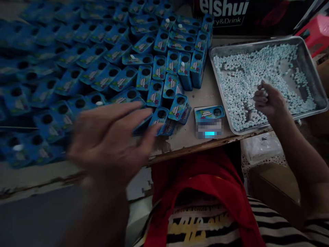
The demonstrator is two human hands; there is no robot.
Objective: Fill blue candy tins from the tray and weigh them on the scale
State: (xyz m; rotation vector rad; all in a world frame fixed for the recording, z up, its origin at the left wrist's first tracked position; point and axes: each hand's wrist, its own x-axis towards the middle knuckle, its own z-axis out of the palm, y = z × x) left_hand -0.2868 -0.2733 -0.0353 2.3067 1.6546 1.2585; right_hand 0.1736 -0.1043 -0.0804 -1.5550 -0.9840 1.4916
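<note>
My left hand (113,137), blurred by motion, hovers over the near edge of many small blue tins with round dark openings; its fingers are apart and nothing shows in them. My right hand (269,99) is over the metal tray (317,79) of small pale blue and white candies (239,82), fingers curled together; what they hold is hidden. Between the tins and the tray, a blue-topped tin (209,111) stands alone on a small scale (209,133) with a lit display. One tin (178,108) leans at the near right of the group. White candies lie on several tin tops.
A black box (231,17) with white lettering stands behind the tray. At the far right is a red plastic object (317,36). The worn wooden table edge (180,151) runs in front. Below it are a plastic bag (262,147) and a cardboard box (275,185).
</note>
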